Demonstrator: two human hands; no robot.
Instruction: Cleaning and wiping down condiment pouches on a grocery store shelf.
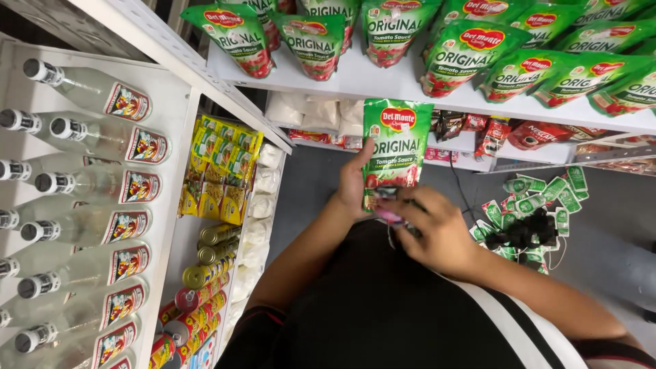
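My left hand grips the left edge of a green sauce pouch with a red tomato picture and holds it upright in front of me. My right hand is closed over a small dark and pink object pressed against the pouch's lower edge; what that object is cannot be told. Both hands meet just below the white shelf that carries a row of several matching green pouches.
Clear glass bottles with red labels fill the shelves at left. Yellow-green packets, tins and white bags sit on lower shelves. A heap of small green sachets lies on the grey floor at right.
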